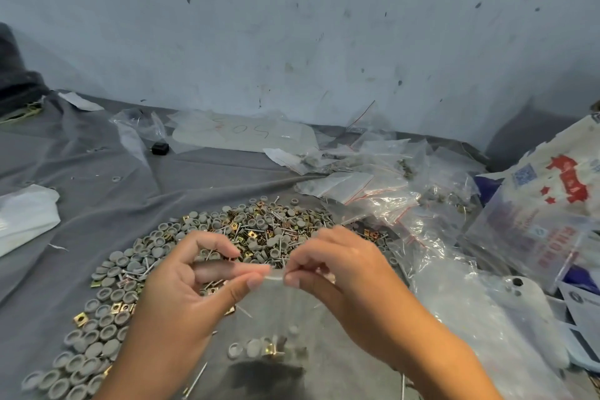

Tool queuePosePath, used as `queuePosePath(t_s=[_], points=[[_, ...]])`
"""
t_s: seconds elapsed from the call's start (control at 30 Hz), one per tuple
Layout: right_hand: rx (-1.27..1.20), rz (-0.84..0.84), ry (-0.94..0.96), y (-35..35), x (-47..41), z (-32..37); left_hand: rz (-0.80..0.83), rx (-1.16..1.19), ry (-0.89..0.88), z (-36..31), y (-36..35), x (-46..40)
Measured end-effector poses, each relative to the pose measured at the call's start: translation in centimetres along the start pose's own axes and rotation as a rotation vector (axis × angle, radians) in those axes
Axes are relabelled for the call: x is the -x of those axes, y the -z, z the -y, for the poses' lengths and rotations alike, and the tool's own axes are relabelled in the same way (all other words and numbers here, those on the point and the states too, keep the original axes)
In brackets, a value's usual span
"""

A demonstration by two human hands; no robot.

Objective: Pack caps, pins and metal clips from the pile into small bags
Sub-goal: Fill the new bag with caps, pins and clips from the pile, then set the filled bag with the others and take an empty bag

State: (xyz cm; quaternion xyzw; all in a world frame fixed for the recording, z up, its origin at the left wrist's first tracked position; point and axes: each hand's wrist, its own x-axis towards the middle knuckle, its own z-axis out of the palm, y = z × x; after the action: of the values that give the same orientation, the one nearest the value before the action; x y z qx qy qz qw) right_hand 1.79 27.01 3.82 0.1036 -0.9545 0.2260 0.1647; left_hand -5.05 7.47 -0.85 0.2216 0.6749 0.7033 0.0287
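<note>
We take the grey cloth (pixel 97 191) as reference. On its far left part lies a small black block (pixel 160 149). At its right edge stands a printed sack (pixel 552 191) with red markings. Behind the cloth rises a stained pale-blue wall (pixel 292 26).

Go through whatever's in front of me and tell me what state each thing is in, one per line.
Small clear plastic bag: held up, holding grey caps and a brass clip.
Left hand: pinches the bag's top edge.
Right hand: pinches the bag's top edge.
Pile of grey caps, pins and brass clips: loose, spread on grey cloth.
Heap of small bags: lying at right.
</note>
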Motion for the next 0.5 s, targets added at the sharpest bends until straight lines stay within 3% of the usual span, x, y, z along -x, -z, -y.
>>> queuePosePath(t_s=[0.2,0.27,0.43,0.5], points=[[0.029,0.299,0.067,4.0,-6.9,0.4,-0.143,0.081,-0.024,0.1,0.0,-1.0],[-0.012,0.297,0.004,5.3,-9.9,-0.7,-0.153,0.105,-0.034,0.4,0.4,-1.4],[-0.44,-0.271,-0.439,9.9,-17.0,-8.7,-0.168,0.095,-0.031,1.0,1.3,-1.6],[-0.589,-0.416,-0.681,10.7,-17.0,-12.6,-0.151,0.043,-0.021,0.9,1.6,-1.4]])
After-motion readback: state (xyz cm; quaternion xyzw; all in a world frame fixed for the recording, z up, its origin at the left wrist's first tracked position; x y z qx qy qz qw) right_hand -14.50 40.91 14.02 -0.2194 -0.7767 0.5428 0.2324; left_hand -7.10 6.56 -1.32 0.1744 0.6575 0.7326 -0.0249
